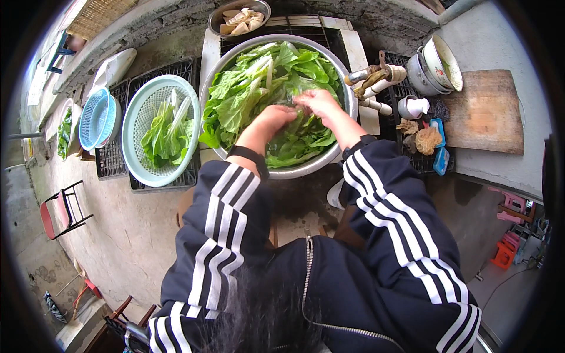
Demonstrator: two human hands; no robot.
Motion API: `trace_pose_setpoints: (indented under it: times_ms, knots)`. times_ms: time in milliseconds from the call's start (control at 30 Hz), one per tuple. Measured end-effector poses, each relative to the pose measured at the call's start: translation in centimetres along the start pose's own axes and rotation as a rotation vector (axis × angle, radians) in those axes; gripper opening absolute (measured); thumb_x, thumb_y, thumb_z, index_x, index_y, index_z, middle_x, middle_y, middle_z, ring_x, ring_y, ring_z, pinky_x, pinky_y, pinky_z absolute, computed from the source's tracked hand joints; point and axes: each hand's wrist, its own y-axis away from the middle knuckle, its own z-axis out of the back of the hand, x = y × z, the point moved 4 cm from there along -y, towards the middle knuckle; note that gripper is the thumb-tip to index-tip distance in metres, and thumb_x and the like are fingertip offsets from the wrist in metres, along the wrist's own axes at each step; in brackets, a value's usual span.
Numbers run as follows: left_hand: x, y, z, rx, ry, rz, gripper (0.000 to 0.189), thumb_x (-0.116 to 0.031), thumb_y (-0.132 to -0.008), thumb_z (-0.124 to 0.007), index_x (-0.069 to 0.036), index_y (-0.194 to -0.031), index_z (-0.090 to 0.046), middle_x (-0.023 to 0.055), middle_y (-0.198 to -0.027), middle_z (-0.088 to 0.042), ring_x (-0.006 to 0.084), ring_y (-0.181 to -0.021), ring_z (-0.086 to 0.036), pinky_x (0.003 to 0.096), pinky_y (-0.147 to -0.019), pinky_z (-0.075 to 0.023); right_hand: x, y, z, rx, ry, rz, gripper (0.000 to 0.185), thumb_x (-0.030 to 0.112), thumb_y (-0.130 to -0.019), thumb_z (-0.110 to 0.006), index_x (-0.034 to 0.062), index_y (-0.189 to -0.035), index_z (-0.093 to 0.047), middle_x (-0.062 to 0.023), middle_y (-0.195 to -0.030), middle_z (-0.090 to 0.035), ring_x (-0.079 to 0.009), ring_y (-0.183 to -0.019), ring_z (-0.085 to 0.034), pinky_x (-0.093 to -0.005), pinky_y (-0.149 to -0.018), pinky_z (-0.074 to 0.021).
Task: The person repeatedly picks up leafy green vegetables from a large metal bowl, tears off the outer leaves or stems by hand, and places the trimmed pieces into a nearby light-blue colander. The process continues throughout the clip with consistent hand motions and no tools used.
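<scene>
A large metal basin (352,106) full of water and leafy green vegetables (247,101) stands right in front of me. Both my hands are over its middle, at the water among the leaves. My left hand (278,115) has its fingers pointing right, bent close to the other hand. From the right, my right hand (318,103) reaches in with its fingertips at the wet leaves. Splashing water and greens blur what lies between the fingers, so a grip on a leaf cannot be made out. To the left, a pale green plastic colander (132,128) holds several leafy stalks (165,137).
Behind the basin sits a metal bowl (215,24) of cut pale pieces. A tap (368,77) juts in at the basin's right rim. Further right are stacked pots (419,75), scrubbers (427,140) and a wooden cutting board (485,112). Blue baskets (99,117) stand far left.
</scene>
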Motion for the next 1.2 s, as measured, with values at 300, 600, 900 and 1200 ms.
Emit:
trace_pose_setpoints:
  times_ms: [300,600,900,1200]
  knots:
    - [-1.3,0.8,0.9,0.046,0.423,0.023,0.025,-0.012,-0.084,-0.057,-0.007,-0.108,-0.058,0.0058,-0.099,-0.063,0.019,-0.089,-0.06,0.0383,-0.082,-0.0483,3.2,1.6,0.9,0.137,-0.23,0.055,0.029,0.017,-0.084,-0.066,0.0081,-0.112,-0.066,0.001,-0.089,-0.066,-0.0109,-0.077,-0.06,-0.0271,-0.072,-0.0437]
    - [-1.2,-0.1,0.1,-0.172,-0.12,-0.207,0.034,-0.038,-0.087,-0.064,-0.004,-0.089,-0.065,0.0029,-0.07,-0.062,0.0135,-0.058,-0.055,0.0305,-0.056,-0.0468,1.9,0.9,0.4,0.065,-0.087,0.143,0.022,0.014,-0.082,-0.064,0.0005,-0.099,-0.067,-0.0076,-0.081,-0.068,-0.015,-0.069,-0.064,-0.0234,-0.06,-0.0464]
    - [0.0,-1.1,-0.2,-0.209,-0.665,-0.123,0.024,-0.018,-0.066,-0.07,0.001,-0.081,-0.069,0.0085,-0.067,-0.064,0.0153,-0.058,-0.057,0.0301,-0.06,-0.0472,-0.7,-1.0,-1.0,-0.045,0.895,0.106,0.027,0.026,-0.082,-0.057,0.0036,-0.091,-0.069,-0.0216,-0.095,-0.065,-0.0374,-0.093,-0.062,-0.0428,-0.08,-0.05]
    - [-1.1,0.1,0.6,0.01,0.13,-0.017,0.028,-0.025,-0.08,-0.075,-0.004,-0.096,-0.067,0.004,-0.088,-0.067,0.0136,-0.078,-0.063,0.0327,-0.07,-0.0519,4.3,1.3,1.3,-0.232,0.061,0.386,0.02,0.018,-0.093,-0.055,0.0006,-0.095,-0.065,-0.006,-0.078,-0.066,-0.0143,-0.063,-0.064,-0.0255,-0.057,-0.0525]
